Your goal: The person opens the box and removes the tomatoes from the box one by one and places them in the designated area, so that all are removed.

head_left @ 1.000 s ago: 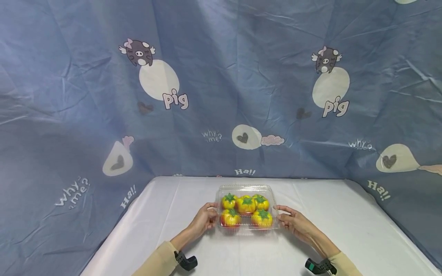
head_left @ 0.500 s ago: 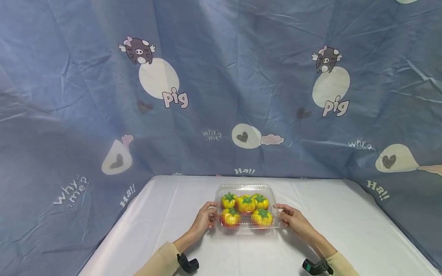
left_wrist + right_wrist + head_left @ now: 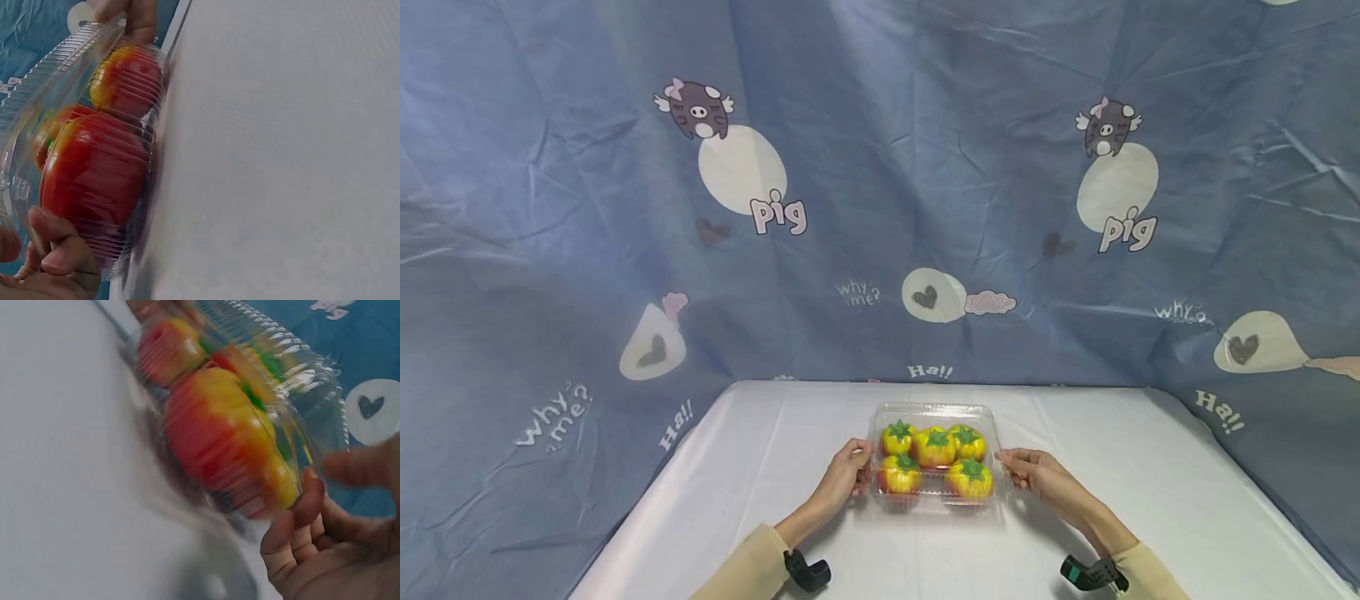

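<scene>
A clear plastic clamshell box (image 3: 936, 412) is held between both hands over the white table. Inside lie several yellow-and-red, tomato-like fruits (image 3: 934, 448) with green leafy tops. At the box's left edge, my left hand (image 3: 842, 477) holds it between thumb and fingers; the left wrist view shows curled fingertips (image 3: 62, 256) against the ribbed side. My right hand (image 3: 1043, 480) pinches the right edge, and its curled fingers (image 3: 294, 531) press the side in the right wrist view. The lid lies over the fruits; whether it is fastened, I cannot tell.
A white cloth covers the table (image 3: 760, 450). Behind it and along both sides hangs a blue printed curtain (image 3: 865, 208). Dark bands with small devices (image 3: 807, 572) sit on both wrists.
Both hands keep hold of the box at its sides. The right fingers have shifted slightly on its edge, and the box's front looks slightly tilted or raised.
</scene>
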`<state>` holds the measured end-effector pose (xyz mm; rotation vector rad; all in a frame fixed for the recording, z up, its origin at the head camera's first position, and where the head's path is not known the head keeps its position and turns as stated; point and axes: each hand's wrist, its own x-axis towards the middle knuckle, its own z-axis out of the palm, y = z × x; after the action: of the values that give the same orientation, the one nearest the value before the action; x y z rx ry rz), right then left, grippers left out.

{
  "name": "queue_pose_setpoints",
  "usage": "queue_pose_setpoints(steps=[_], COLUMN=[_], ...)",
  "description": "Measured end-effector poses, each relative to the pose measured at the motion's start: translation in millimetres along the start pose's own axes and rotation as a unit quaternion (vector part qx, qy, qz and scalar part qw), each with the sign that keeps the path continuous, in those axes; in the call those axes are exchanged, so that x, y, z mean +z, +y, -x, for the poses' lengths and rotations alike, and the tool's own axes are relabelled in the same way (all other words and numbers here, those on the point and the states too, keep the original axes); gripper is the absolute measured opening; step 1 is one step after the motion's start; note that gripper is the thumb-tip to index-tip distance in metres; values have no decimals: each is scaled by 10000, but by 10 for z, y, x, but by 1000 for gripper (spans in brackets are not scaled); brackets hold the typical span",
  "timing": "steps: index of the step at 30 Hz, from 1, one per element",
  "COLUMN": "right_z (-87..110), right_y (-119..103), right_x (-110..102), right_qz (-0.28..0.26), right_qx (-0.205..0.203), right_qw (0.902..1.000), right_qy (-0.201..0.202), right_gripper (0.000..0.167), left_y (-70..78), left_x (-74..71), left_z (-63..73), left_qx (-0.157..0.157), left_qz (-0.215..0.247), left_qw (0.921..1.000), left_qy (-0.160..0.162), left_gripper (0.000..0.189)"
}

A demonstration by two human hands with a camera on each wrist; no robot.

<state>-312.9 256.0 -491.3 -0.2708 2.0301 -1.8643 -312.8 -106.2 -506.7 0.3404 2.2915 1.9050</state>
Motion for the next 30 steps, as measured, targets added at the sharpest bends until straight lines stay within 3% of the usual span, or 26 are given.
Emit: queue_pose_setpoints(steps=[7,12,25,30], right_z=[28,32,34,27], right_y=[-8,-32,-160,-141], right_x=[-44,-72,83,89], right_qz=[-215,-289,688,544], right_qx=[200,124,53,61], right_qw=[9993,9988,9976,9985], right_qy=[-223,-381,30,32], right_gripper=[41,33,24,26], left_y=[44,99,95,75], left_x=[4,21,50,50], left_z=[20,35,41,65], left_qx=[24,39,177,174], left_qz=[-308,-309,-295,-107], left_qw=[9995,9995,9990,9995], left_qy=[-33,99,282,220], left_gripper=[39,33,23,24])
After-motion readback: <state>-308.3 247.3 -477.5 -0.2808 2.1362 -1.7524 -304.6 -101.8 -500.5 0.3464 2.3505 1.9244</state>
